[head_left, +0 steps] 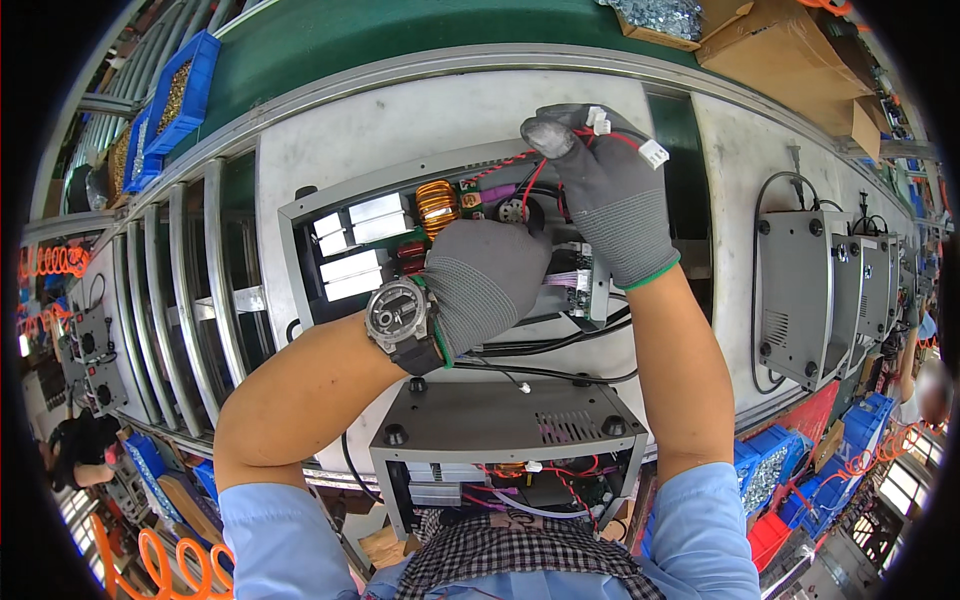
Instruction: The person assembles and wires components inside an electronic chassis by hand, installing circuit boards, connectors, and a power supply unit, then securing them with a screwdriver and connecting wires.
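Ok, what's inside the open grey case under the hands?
Silver blocks, a copper-coloured coil and a purple sleeve show. What lies beneath the left hand and right hand is covered and can't be seen.

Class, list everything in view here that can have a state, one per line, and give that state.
Left hand: gloved, over the far case, fingertips partly hidden
Right hand: gloved, closed on wires
Wires: red, loosely bent
White plugs: unplugged
Far case: open, parts showing
Near case: feet up, open toward the person
Watch: strapped on
Blue bin: holding brass-coloured parts
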{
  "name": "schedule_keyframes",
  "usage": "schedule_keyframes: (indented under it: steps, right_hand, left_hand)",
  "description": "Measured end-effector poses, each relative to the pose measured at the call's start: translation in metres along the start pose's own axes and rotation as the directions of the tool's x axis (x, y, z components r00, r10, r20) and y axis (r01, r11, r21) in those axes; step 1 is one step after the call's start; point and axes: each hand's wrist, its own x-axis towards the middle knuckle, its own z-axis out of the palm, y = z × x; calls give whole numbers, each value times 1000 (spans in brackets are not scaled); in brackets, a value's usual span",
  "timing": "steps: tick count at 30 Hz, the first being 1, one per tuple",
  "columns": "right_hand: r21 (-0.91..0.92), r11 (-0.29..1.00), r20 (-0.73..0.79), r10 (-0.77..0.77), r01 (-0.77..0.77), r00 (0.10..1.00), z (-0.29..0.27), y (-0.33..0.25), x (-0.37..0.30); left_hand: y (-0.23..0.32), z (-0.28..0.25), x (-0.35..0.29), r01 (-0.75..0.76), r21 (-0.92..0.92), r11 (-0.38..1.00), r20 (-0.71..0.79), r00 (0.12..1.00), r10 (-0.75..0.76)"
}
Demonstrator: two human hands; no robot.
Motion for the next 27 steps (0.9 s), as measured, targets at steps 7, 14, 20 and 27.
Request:
schedule_keyframes:
  steps: [7,14,20,27]
  right_hand:
    - [-12,999,-28,46,-46,999,3,12,0]
    - [-33,998,4,56,-56,998,5,15,0]
    - [3,1000,-37,16,-16,999,2,6,1]
    - [-75,997,-2,5,-5,1000,5,9,0]
  left_hand:
    - [-2,5,0,-13,-30,999,-53,999,11]
    - [1,0,0,-11,-8,1000,-11,1000,11]
    - [0,6,-2,15,-3,1000,-34,999,-15]
    - [-2,13,-2,-22,13,1000,-127,992,24]
